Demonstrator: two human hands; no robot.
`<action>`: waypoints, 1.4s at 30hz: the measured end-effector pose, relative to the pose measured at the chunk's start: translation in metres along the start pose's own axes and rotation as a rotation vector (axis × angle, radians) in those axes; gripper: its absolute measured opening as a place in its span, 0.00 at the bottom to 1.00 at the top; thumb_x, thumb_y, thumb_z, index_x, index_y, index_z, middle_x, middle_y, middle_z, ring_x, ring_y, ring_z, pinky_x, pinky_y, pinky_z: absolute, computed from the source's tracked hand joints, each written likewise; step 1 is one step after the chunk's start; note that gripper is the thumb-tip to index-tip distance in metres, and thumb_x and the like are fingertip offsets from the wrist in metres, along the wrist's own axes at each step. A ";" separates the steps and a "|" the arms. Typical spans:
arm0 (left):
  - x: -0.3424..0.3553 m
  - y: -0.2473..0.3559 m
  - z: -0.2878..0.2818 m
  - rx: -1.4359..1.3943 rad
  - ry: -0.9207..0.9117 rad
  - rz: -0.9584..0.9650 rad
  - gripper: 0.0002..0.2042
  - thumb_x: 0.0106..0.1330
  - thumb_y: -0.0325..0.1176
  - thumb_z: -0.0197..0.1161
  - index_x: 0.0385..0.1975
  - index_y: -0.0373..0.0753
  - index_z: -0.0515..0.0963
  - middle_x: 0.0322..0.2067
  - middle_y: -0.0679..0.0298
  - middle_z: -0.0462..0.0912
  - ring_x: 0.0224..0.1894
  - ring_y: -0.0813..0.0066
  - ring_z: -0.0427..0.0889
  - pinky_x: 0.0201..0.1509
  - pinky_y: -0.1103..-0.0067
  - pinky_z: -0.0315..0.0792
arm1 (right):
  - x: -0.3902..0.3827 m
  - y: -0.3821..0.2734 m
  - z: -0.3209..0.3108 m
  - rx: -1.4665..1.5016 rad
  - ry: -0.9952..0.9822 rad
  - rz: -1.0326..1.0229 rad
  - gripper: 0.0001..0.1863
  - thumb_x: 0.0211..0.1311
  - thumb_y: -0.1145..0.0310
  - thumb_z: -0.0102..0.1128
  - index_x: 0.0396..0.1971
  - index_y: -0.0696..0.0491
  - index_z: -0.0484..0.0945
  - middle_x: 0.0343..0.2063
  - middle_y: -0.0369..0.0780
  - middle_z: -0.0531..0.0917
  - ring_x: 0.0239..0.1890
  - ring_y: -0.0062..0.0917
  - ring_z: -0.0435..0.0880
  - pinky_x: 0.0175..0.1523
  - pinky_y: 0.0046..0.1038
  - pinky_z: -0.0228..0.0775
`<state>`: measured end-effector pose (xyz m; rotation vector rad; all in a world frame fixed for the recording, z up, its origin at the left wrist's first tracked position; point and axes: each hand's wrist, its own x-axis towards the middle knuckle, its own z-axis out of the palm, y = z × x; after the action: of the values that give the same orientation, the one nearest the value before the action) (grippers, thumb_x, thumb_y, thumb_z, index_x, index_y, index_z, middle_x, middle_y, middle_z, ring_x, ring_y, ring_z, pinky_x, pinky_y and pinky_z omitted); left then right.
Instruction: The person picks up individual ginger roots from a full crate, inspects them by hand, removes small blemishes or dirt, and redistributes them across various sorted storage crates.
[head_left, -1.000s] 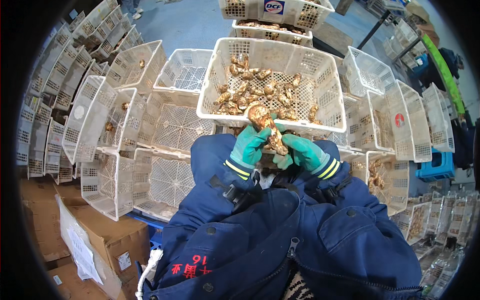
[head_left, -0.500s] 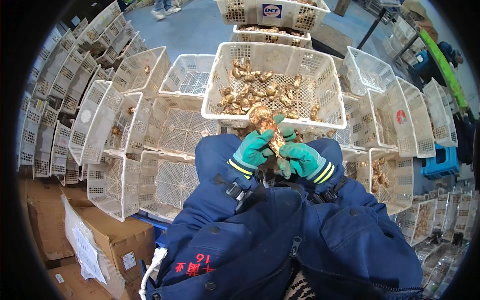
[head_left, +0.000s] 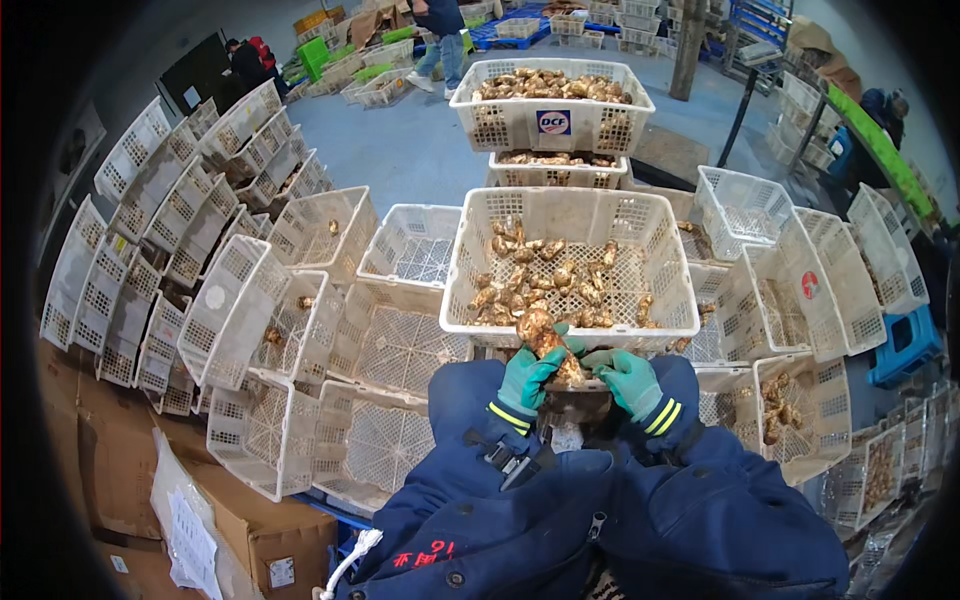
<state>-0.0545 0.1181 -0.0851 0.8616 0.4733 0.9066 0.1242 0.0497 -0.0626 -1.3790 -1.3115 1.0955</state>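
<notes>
My left hand (head_left: 527,381), in a green glove, is closed round a large brown-and-white mushroom (head_left: 541,335). The mushroom slants, cap toward the crate in front and pale stem end toward me. My right hand (head_left: 627,382), gloved alike, is beside the stem end with its fingers bent and pressed together; whether they grip the stem or something small is hidden. Just beyond both hands stands a white plastic crate (head_left: 570,332), with many smaller mushrooms (head_left: 540,280) lying on its mesh floor.
Behind it, a crate heaped with mushrooms (head_left: 553,85) sits on another. White crates (head_left: 402,330) stand to my left and right, some with a few mushrooms. Cardboard boxes (head_left: 262,505) are at lower left, a blue stool (head_left: 905,345) at right. A person (head_left: 440,40) stands far off.
The view has tipped up, showing more of the room. My right hand has drawn slightly away from the lower stem, its fingers now more gathered. My left hand keeps hold of the mushroom.
</notes>
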 end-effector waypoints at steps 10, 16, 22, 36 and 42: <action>0.004 -0.007 -0.002 -0.033 -0.110 -0.041 0.23 0.66 0.31 0.53 0.59 0.32 0.61 0.51 0.54 0.74 0.53 0.67 0.73 0.58 0.73 0.67 | 0.004 -0.006 0.026 0.003 -0.195 0.050 0.32 0.56 0.59 0.60 0.59 0.57 0.62 0.54 0.47 0.72 0.53 0.34 0.74 0.54 0.31 0.66; 0.008 0.001 0.001 -0.477 -0.158 -0.064 0.29 0.69 0.51 0.44 0.61 0.34 0.58 0.56 0.51 0.67 0.55 0.59 0.71 0.56 0.66 0.70 | 0.000 -0.017 0.003 0.753 -0.432 0.464 0.12 0.63 0.67 0.53 0.40 0.60 0.71 0.31 0.43 0.82 0.31 0.24 0.83 0.32 0.21 0.76; 0.007 -0.004 -0.004 -0.436 -0.096 -0.024 0.27 0.70 0.48 0.43 0.61 0.33 0.57 0.54 0.44 0.68 0.55 0.55 0.71 0.58 0.65 0.69 | 0.004 -0.011 0.005 1.198 -0.735 0.520 0.17 0.63 0.62 0.54 0.45 0.59 0.69 0.37 0.43 0.80 0.32 0.21 0.80 0.37 0.20 0.75; 0.010 -0.009 -0.003 0.171 0.145 0.025 0.20 0.73 0.42 0.39 0.53 0.34 0.69 0.39 0.60 0.80 0.40 0.74 0.80 0.41 0.81 0.75 | -0.002 -0.014 -0.003 0.731 -0.366 0.380 0.16 0.61 0.67 0.55 0.46 0.61 0.72 0.33 0.41 0.81 0.34 0.23 0.81 0.39 0.24 0.75; -0.002 0.002 -0.001 0.210 0.180 -0.083 0.29 0.69 0.54 0.40 0.53 0.32 0.68 0.35 0.58 0.82 0.39 0.70 0.79 0.48 0.77 0.71 | -0.017 -0.036 -0.041 0.673 -0.247 0.167 0.17 0.63 0.66 0.51 0.43 0.64 0.73 0.32 0.44 0.82 0.32 0.25 0.81 0.39 0.25 0.75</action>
<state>-0.0568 0.1177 -0.0839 0.9477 0.7656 0.8716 0.1570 0.0317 -0.0193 -0.8708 -0.8657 1.6726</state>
